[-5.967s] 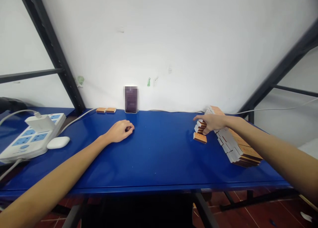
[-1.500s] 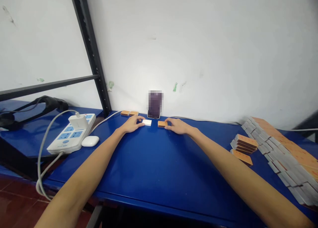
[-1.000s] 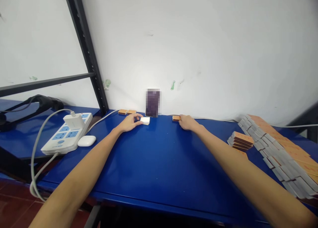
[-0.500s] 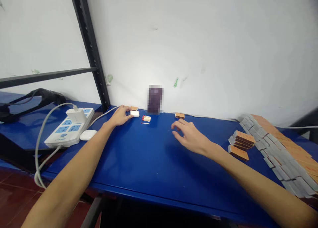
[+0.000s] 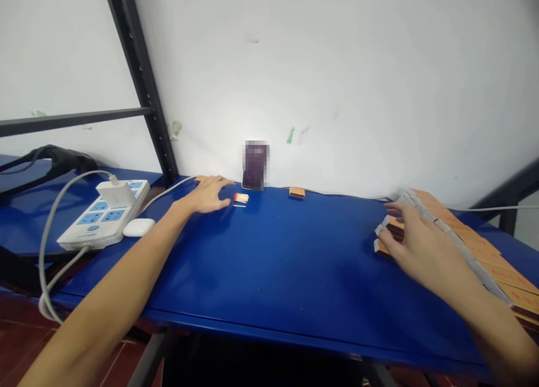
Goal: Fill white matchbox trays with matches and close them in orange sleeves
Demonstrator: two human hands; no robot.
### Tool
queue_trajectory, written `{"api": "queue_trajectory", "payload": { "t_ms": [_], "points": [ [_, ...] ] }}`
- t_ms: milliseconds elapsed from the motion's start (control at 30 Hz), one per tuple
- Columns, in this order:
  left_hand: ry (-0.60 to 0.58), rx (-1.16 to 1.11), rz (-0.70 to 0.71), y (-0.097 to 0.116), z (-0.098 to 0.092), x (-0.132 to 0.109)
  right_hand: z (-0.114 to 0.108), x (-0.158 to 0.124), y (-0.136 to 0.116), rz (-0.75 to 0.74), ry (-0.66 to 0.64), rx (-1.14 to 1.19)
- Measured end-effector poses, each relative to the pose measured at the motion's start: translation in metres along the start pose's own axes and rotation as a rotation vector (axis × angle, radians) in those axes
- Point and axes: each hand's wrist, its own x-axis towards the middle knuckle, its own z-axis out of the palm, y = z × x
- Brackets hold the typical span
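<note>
My left hand (image 5: 208,196) is at the back left of the blue table, its thumb and fingers apart beside a small bundle of red-tipped matches (image 5: 241,197). One single match (image 5: 239,206) lies just in front of the bundle. Behind my left hand an orange matchbox (image 5: 201,179) partly shows. My right hand (image 5: 415,238) is over a short stack of matchboxes (image 5: 394,225) at the right, thumb and fingers spread around its near end. Whether they touch it I cannot tell. A lower matchbox (image 5: 382,248) shows below the thumb.
Rows of matchboxes (image 5: 475,241) fill the table's right side. Another matchbox (image 5: 297,192) lies by the wall, right of a blurred dark upright object (image 5: 256,165). At left are a power strip (image 5: 105,213), a white case (image 5: 138,227) and a black rack post (image 5: 145,83).
My right hand has moved right, from mid-table to the matchbox stack. My left hand has shifted toward the matches; the white tray at its fingertips is out of sight. The view has shifted slightly.
</note>
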Motion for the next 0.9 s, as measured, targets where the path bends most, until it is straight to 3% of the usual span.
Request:
{"api": "queue_trajectory", "payload": {
  "t_ms": [133, 267, 467, 633, 800, 900],
  "points": [
    [-0.080, -0.038, 0.055, 0.008, 0.017, 0.006, 0.009, 0.022, 0.025, -0.066, -0.079, -0.112],
    [-0.118, -0.037, 0.051, 0.009, 0.027, 0.010, 0.028, 0.033, 0.050, -0.039, -0.290, -0.138],
    [-0.135, -0.025, 0.057, 0.010, 0.028, 0.013, 0.027, 0.033, 0.054, 0.041, -0.352, -0.087],
    [-0.125, -0.037, 0.065, 0.011, 0.028, 0.013, 0.006, 0.046, 0.023, 0.008, -0.187, 0.094],
    [-0.096, -0.057, 0.078, 0.008, 0.029, 0.014, -0.005, 0.060, -0.040, -0.103, -0.036, 0.353],
    [-0.062, -0.074, 0.081, 0.007, 0.027, 0.014, 0.002, 0.063, -0.083, -0.101, -0.088, 0.599]
  ]
}}
